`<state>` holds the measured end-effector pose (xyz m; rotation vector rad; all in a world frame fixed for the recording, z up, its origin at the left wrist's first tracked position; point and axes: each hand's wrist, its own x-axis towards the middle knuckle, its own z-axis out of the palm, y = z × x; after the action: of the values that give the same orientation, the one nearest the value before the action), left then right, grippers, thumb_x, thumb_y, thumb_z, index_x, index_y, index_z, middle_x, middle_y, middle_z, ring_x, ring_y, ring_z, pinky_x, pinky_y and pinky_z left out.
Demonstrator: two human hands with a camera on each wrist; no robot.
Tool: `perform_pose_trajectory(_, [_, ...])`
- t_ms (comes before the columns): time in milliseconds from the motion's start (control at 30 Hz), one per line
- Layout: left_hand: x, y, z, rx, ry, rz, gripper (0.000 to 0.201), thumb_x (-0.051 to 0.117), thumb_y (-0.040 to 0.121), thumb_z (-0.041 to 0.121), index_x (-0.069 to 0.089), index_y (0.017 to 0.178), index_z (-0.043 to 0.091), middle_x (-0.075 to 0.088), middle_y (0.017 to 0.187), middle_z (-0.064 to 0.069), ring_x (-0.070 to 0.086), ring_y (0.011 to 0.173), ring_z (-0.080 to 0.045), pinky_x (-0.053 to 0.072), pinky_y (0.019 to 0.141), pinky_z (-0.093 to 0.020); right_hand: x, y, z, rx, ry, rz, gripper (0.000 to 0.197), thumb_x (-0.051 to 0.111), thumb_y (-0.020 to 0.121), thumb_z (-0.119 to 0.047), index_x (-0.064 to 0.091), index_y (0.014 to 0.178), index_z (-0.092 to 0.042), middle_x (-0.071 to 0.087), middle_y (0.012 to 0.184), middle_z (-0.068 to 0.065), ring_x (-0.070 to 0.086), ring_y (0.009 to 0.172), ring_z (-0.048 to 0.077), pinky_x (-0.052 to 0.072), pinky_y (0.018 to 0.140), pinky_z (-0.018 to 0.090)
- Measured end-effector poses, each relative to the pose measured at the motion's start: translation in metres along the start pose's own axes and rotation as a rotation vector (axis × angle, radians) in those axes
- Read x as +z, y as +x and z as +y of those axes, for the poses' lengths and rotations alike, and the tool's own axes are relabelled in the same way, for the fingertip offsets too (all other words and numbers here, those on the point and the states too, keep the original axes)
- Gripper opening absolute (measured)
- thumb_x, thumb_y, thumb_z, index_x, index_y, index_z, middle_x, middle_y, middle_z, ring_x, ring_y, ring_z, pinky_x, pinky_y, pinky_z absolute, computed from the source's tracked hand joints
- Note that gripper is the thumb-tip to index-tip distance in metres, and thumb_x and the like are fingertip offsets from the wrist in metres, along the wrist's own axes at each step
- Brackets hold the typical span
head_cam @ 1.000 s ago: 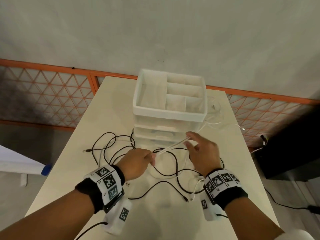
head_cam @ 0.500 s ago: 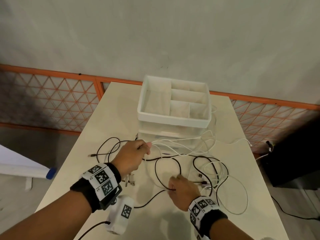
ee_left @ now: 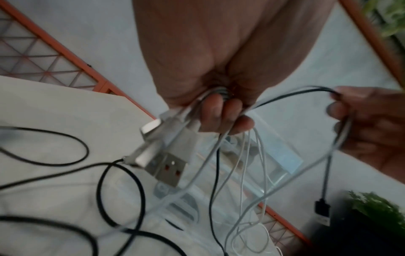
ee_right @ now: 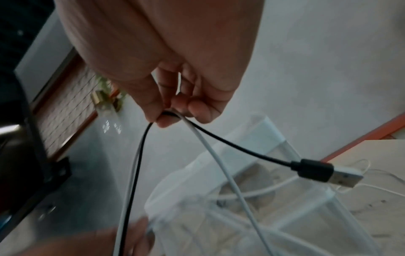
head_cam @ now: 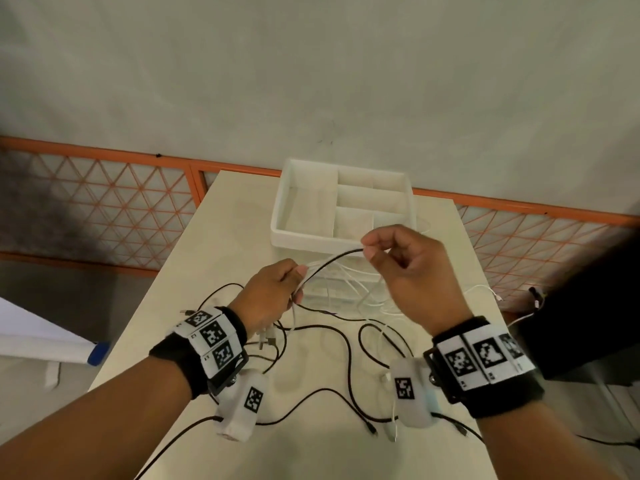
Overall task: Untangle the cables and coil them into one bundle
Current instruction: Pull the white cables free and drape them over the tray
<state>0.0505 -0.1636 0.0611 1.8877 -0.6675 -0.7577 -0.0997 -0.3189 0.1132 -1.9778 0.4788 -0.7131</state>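
Observation:
Above the beige table [head_cam: 221, 258] my left hand [head_cam: 297, 283] grips a bunch of white and black cables [ee_left: 221, 97]. Their USB plugs [ee_left: 162, 155] hang below the fist [head_cam: 266, 337]. My right hand [head_cam: 366, 248] is raised in front of the organizer. Its thumb and forefinger pinch a black cable [ee_right: 230, 147] and a white cable [ee_right: 210, 149] together. The black cable [head_cam: 332, 261] arcs between the two hands, and its black USB plug [ee_right: 324, 171] dangles free. More black cables [head_cam: 346, 362] lie looped on the table beneath my wrists.
A white compartment organizer [head_cam: 304, 237] on clear drawers stands at the table's middle back, with white cable loops [head_cam: 481, 289] lying to its right. An orange lattice railing [head_cam: 104, 209] runs behind the table. Something dark [head_cam: 588, 306] stands off the right edge.
My right hand rose from the cables at the table's front to a spot before the organizer, lifting a black and a white cable. My left hand kept hold of its bunch.

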Motion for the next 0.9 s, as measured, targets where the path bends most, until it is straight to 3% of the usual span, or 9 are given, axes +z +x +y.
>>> perform_pose_trajectory(100, [-0.005, 0.003, 0.0, -0.039, -0.063, -0.007, 0.031, 0.044, 0.103, 0.032, 0.05, 0.082, 0.01, 0.053, 0.066, -0.003, 0.034, 0.039, -0.007, 0.027, 0.039, -0.021, -0.009, -0.001, 0.014, 0.062, -0.065, -0.065, 0.016, 0.069, 0.091, -0.012, 0.074, 0.092, -0.028, 0.073, 0.082, -0.001, 0.059, 0.063, 0.024, 0.054, 0.062, 0.034])
perform_pose_trajectory(200, [-0.008, 0.004, 0.014, 0.023, -0.056, 0.01, 0.031, 0.046, 0.103, 0.029, 0.052, 0.08, 0.01, 0.054, 0.065, -0.002, 0.034, 0.038, -0.007, 0.028, 0.039, -0.021, -0.002, -0.015, 0.035, 0.137, -0.25, -0.234, 0.017, 0.067, 0.091, -0.015, 0.074, 0.087, -0.03, 0.075, 0.083, -0.008, 0.049, 0.048, 0.004, 0.044, 0.057, 0.019])
perform_pose_trajectory(333, [-0.002, 0.006, 0.037, 0.18, 0.132, 0.011, 0.03, 0.046, 0.102, 0.03, 0.059, 0.081, 0.014, 0.062, 0.063, 0.005, 0.042, 0.042, -0.007, 0.032, 0.045, -0.02, 0.013, -0.022, 0.026, 0.169, -0.078, -0.306, 0.009, 0.068, 0.093, -0.024, 0.076, 0.09, -0.02, 0.07, 0.074, -0.003, 0.044, 0.052, 0.01, 0.041, 0.057, 0.021])
perform_pose_trajectory(400, [0.001, 0.007, 0.044, 0.216, 0.12, 0.025, 0.03, 0.045, 0.102, 0.029, 0.059, 0.081, 0.015, 0.064, 0.064, 0.005, 0.046, 0.043, -0.009, 0.034, 0.045, -0.021, 0.019, -0.018, 0.013, 0.114, -0.036, -0.275, 0.017, 0.066, 0.096, -0.027, 0.074, 0.082, -0.02, 0.069, 0.067, -0.004, 0.048, 0.052, 0.015, 0.042, 0.056, 0.024])
perform_pose_trajectory(467, [-0.001, 0.006, 0.046, 0.212, 0.113, 0.025, 0.031, 0.045, 0.103, 0.029, 0.061, 0.083, 0.011, 0.064, 0.064, 0.004, 0.046, 0.044, -0.011, 0.036, 0.045, -0.02, 0.017, -0.01, 0.003, 0.061, -0.031, -0.197, 0.024, 0.063, 0.098, -0.028, 0.075, 0.077, -0.025, 0.067, 0.061, -0.009, 0.045, 0.047, 0.008, 0.04, 0.051, 0.022])
perform_pose_trajectory(667, [-0.013, 0.007, 0.007, 0.005, 0.152, -0.005, 0.035, 0.045, 0.103, 0.028, 0.06, 0.079, 0.007, 0.069, 0.068, -0.003, 0.044, 0.05, -0.018, 0.037, 0.045, -0.026, -0.007, 0.007, -0.013, 0.01, 0.035, 0.032, 0.014, 0.064, 0.096, -0.028, 0.078, 0.095, -0.028, 0.076, 0.09, -0.014, 0.061, 0.061, -0.008, 0.046, 0.058, 0.008])
perform_pose_trajectory(767, [-0.019, 0.008, -0.019, -0.127, 0.201, -0.038, 0.029, 0.047, 0.101, 0.026, 0.058, 0.079, 0.011, 0.072, 0.078, -0.004, 0.049, 0.053, -0.018, 0.036, 0.043, -0.025, -0.022, 0.016, -0.011, -0.01, 0.098, 0.248, 0.017, 0.061, 0.098, -0.031, 0.077, 0.1, -0.027, 0.066, 0.069, -0.019, 0.053, 0.055, -0.002, 0.041, 0.059, 0.013])
perform_pose_trajectory(833, [-0.024, 0.01, -0.028, -0.197, 0.23, -0.023, 0.029, 0.049, 0.1, 0.027, 0.062, 0.081, 0.011, 0.075, 0.091, -0.012, 0.054, 0.06, -0.021, 0.038, 0.044, -0.026, -0.029, 0.018, -0.012, -0.022, 0.067, 0.238, 0.02, 0.059, 0.1, -0.032, 0.077, 0.102, -0.025, 0.06, 0.061, -0.021, 0.05, 0.056, -0.001, 0.04, 0.061, 0.016])
perform_pose_trajectory(900, [-0.028, 0.012, -0.021, -0.183, 0.211, 0.023, 0.028, 0.049, 0.1, 0.028, 0.066, 0.085, 0.013, 0.074, 0.099, -0.013, 0.056, 0.066, -0.023, 0.041, 0.048, -0.028, -0.029, 0.015, -0.016, -0.04, 0.013, 0.087, 0.02, 0.058, 0.099, -0.03, 0.076, 0.104, -0.026, 0.063, 0.064, -0.028, 0.056, 0.06, -0.003, 0.042, 0.063, 0.011])
